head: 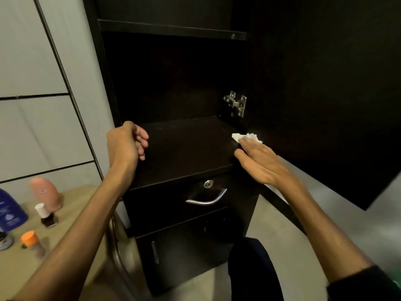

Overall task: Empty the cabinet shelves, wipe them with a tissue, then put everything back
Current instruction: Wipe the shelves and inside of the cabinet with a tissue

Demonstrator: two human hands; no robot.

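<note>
Shelf (pixel 186 146) bare, front edge free. Right hand (pixel 263 164), fingers flat, presses tissue (pixel 243 136) at shelf's right edge; left hand (pixel 125 144) loosely curled, holding nothing, at shelf's left edge.

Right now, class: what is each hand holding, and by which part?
The right hand presses flat on the white tissue, covering its near part. The left hand holds nothing.

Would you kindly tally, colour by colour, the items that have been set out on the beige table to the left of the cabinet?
Pink: 1, the rounded pink bottle
Blue: 1, the dark blue bottle
Brown: 1, the small white-capped brown bottle
Orange: 1, the orange-capped spice jar
Grey: 1, the grey item cut off at the frame edge; its kind is unclear
Total: 5
</note>
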